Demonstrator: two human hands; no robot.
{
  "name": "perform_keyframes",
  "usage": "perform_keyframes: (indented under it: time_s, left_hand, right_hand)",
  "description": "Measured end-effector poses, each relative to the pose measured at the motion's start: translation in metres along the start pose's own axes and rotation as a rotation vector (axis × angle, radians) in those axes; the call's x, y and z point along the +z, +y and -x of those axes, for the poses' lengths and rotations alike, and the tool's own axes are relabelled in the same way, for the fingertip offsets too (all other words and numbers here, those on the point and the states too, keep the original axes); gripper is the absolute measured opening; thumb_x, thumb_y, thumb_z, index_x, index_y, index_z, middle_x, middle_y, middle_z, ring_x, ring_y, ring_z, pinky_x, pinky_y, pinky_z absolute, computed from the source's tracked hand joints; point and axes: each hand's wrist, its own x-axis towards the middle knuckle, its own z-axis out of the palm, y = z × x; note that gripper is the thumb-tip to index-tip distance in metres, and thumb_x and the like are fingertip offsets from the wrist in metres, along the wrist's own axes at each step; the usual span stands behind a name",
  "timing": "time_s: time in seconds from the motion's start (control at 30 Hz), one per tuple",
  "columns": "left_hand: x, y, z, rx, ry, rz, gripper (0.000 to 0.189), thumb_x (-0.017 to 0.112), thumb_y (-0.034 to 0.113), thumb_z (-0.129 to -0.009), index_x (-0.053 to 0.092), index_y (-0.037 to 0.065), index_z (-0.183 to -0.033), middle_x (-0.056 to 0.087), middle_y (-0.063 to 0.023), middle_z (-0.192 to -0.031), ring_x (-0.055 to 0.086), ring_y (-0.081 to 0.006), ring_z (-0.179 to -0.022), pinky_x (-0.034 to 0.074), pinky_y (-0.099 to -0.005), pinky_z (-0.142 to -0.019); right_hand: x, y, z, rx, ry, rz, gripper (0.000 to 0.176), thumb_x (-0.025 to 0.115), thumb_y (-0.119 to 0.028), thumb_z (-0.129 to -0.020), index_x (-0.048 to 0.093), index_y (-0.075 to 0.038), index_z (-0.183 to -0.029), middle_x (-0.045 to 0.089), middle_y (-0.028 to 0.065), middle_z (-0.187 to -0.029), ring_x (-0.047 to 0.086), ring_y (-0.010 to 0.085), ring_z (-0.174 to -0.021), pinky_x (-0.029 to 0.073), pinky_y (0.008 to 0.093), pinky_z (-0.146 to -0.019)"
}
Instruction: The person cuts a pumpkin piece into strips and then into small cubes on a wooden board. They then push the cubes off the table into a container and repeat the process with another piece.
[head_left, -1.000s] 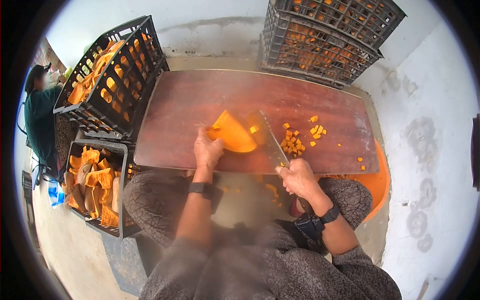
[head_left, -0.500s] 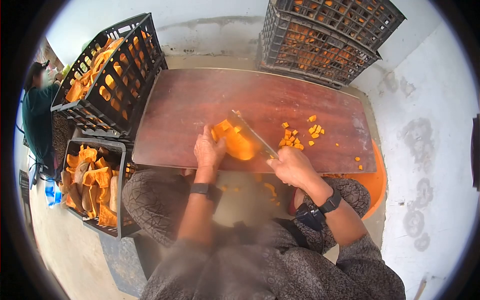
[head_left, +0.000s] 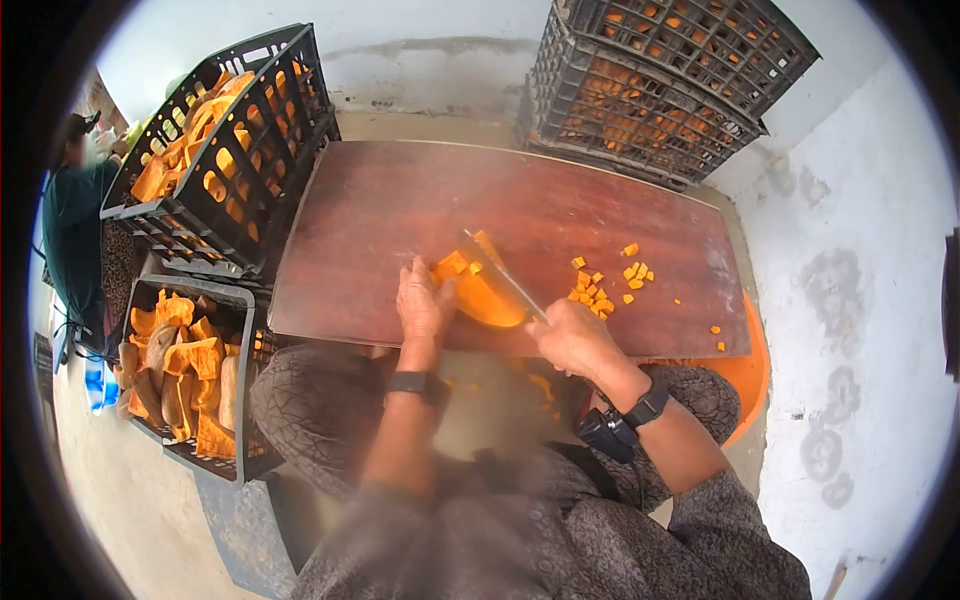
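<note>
A thick orange pumpkin piece (head_left: 485, 303) lies near the front edge of the reddish-brown board (head_left: 380, 200). My left hand (head_left: 425, 303) holds it from the left, its fingers bent against that side. In my right hand (head_left: 580, 340) is the handle of a knife (head_left: 507, 275), its blade slanting up and left across the piece. A cut strip of pumpkin (head_left: 487, 246) shows just beyond the blade. To the right lie several small pumpkin cubes (head_left: 592, 293), with another loose group (head_left: 637, 272) behind them.
Black crates of pumpkin pieces stand at left, one raised (head_left: 235, 190) and one low (head_left: 243, 400). Stacked crates (head_left: 660, 100) stand behind the board. An orange tub (head_left: 755, 365) sits under its right end. Another person (head_left: 80, 230) is at far left.
The knife has shifted slightly left over the pumpkin piece, and a strip now shows on the far side of its blade. My left hand stays at the piece's left side.
</note>
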Motion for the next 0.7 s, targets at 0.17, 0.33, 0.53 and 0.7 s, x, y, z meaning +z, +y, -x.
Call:
perform_keyframes:
  time_s: [0.17, 0.33, 0.53, 0.7]
  left_hand:
    - [0.002, -0.005, -0.001, 0.078, 0.020, 0.017, 0.029, 0.067, 0.012, -0.077, 0.059, 0.005, -0.104, 0.059, -0.0201, -0.108, 0.060, -0.0411, -0.099, 0.050, -0.0480, -0.085]
    - [0.002, -0.005, -0.002, 0.103, 0.033, 0.041, 0.029, 0.067, 0.011, -0.076, 0.059, 0.003, -0.103, 0.059, -0.0202, -0.107, 0.060, -0.0419, -0.098, 0.050, -0.0477, -0.084]
    - [-0.008, -0.004, -0.013, 0.135, -0.005, 0.033, 0.033, 0.064, 0.006, -0.078, 0.059, 0.003, -0.110, 0.059, -0.0203, -0.108, 0.059, -0.0419, -0.100, 0.050, -0.0479, -0.086]
    - [-0.053, 0.041, -0.031, 0.558, 0.058, -0.015, 0.041, 0.065, 0.003, -0.074, 0.060, 0.003, -0.115, 0.059, -0.0180, -0.120, 0.056, -0.0377, -0.112, 0.045, -0.0443, -0.099]
  right_hand:
    - [0.001, -0.004, -0.004, 0.012, -0.012, 0.016, 0.037, 0.057, -0.027, -0.093, 0.065, 0.008, -0.083, 0.062, 0.0149, -0.059, 0.063, 0.0235, -0.051, 0.051, 0.0375, -0.053]
    - [0.000, -0.004, -0.009, -0.014, -0.021, 0.067, 0.036, 0.057, -0.025, -0.094, 0.065, 0.009, -0.085, 0.062, 0.0143, -0.058, 0.062, 0.0233, -0.049, 0.050, 0.0376, -0.050]
    - [-0.009, -0.013, -0.013, 0.019, -0.074, 0.098, 0.032, 0.056, -0.020, -0.092, 0.064, 0.010, -0.088, 0.061, 0.0147, -0.057, 0.062, 0.0252, -0.047, 0.051, 0.0379, -0.049]
    - [-0.010, -0.012, -0.013, 0.042, -0.119, 0.083, 0.031, 0.055, -0.018, -0.092, 0.064, 0.011, -0.085, 0.061, 0.0154, -0.056, 0.062, 0.0264, -0.047, 0.051, 0.0392, -0.050]
